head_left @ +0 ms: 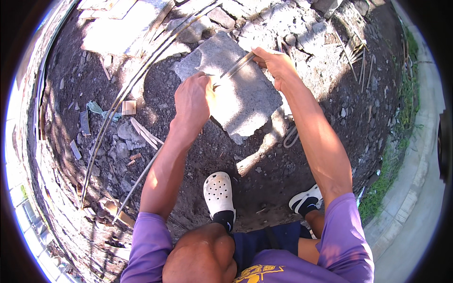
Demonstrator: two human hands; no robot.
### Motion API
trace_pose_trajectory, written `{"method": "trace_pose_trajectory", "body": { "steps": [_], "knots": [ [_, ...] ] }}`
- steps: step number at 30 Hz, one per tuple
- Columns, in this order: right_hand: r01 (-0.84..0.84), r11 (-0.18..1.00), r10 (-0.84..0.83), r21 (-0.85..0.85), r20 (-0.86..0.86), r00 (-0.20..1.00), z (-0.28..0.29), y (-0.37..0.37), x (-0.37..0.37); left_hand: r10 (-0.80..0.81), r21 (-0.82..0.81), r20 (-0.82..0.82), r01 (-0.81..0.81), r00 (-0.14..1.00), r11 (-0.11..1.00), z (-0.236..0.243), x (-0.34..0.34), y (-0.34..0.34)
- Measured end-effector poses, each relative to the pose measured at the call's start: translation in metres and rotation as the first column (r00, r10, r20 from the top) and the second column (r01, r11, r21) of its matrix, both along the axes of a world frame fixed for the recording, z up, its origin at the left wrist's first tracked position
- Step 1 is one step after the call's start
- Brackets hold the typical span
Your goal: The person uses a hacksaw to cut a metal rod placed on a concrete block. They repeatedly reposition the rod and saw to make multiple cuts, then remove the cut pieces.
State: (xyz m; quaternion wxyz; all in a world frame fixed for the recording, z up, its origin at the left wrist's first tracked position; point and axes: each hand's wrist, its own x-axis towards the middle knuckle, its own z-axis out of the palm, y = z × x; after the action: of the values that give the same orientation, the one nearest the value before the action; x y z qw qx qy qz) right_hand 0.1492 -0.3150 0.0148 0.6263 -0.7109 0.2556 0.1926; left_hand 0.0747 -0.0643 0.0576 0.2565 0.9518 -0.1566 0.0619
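A rough grey concrete slab [250, 104] lies on the dirt in front of me, partly in bright sun. Over it, my right hand [277, 66] pinches one end of a narrow brownish strip [239, 65], perhaps bamboo or metal. The strip slants down toward my left hand [193, 99], which is closed above the slab's left side. Glare and the back of that hand hide what its fingers grip; a small dark tip shows beside them. Behind my left forearm passes a thin grey rod [138, 181]; where it ends is hidden.
Long bent rods [137, 75] arc along the left. A small wood block [129, 107], a teal cloth scrap [96, 109] and loose stones lie nearby. Split sticks [356, 52] are scattered at the far right. Grass [377, 188] borders a concrete curb [401, 203]. My white clog [218, 192] stands close to the slab.
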Motion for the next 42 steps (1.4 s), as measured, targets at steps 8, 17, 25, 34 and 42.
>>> {"method": "trace_pose_trajectory", "body": {
  "steps": [8,17,25,34,42],
  "knots": [
    [0.042,0.996,-0.048,-0.075,-0.079,0.996,0.011,0.008,-0.001,-0.04,-0.191,-0.12,0.017,0.992,0.981,-0.01,0.003,0.0],
    [0.113,0.988,-0.084,-0.108,0.24,0.967,0.004,-0.029,-0.048,-0.109,0.259,-0.149,0.146,0.983,0.955,-0.009,0.025,0.0],
    [0.432,0.752,-0.476,-0.499,0.044,0.879,-0.081,-0.09,-0.216,-0.032,0.308,-0.206,0.095,0.978,0.947,-0.012,0.027,0.0],
    [0.384,0.788,-0.263,-0.48,0.302,0.916,-0.153,-0.089,-0.254,-0.063,-0.061,-0.19,0.053,0.98,0.997,-0.01,0.016,0.004],
    [0.169,0.942,-0.215,-0.29,-0.136,0.967,-0.141,-0.142,-0.236,-0.025,0.227,-0.257,0.085,0.966,0.97,-0.044,0.04,-0.052]
  ]
}}
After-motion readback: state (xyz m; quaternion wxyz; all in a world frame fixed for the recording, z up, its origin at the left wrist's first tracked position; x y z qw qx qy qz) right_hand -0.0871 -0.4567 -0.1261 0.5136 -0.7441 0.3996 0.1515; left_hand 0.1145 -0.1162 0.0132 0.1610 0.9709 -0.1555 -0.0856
